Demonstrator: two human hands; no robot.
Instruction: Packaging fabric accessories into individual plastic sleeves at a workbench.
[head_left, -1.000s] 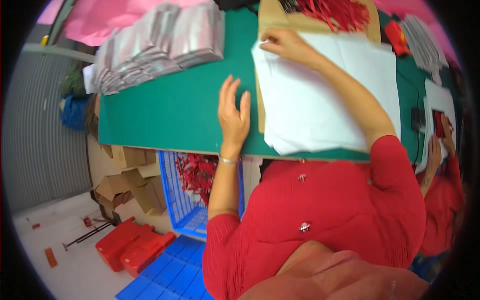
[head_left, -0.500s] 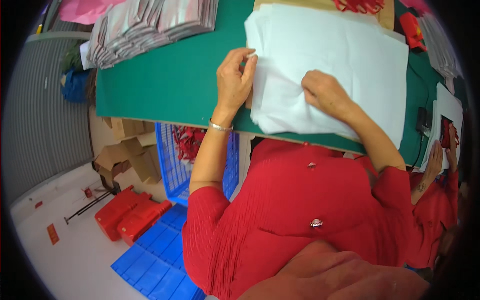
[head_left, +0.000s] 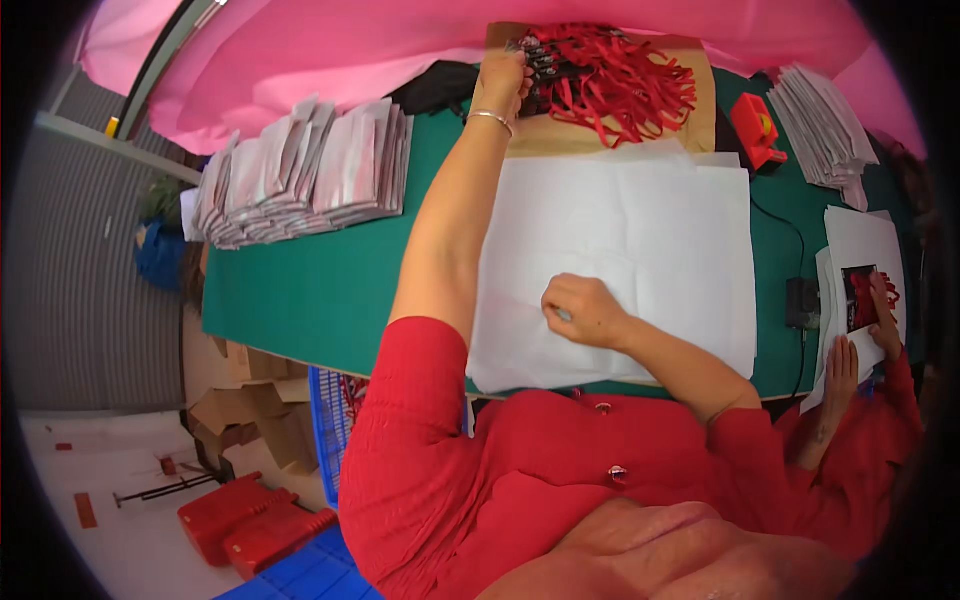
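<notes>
A stack of white paper sheets (head_left: 680,240) lies in front of me on the green table. My left hand (head_left: 506,82) is stretched to the far side, fingers bent round the black end of a piece in a pile of red ribbons with black ends (head_left: 615,90). That pile rests on brown paper (head_left: 690,130). Over the middle of the white sheets, my right hand (head_left: 588,310) is closed, its fingers curled in. Whatever it may hold, if anything, is hidden.
Bundles of flat pale packets (head_left: 330,165) stand at the left; more packets (head_left: 820,130) are at the far right. Near these sit a red tape dispenser (head_left: 755,130) and a black adapter (head_left: 802,303) with a cable. A co-worker's hands (head_left: 845,365) touch sheets at the right.
My left hand has gone from the left edge of the sheets to the ribbon pile at the back. The view has tilted up. My right hand stays over the sheets, curled.
</notes>
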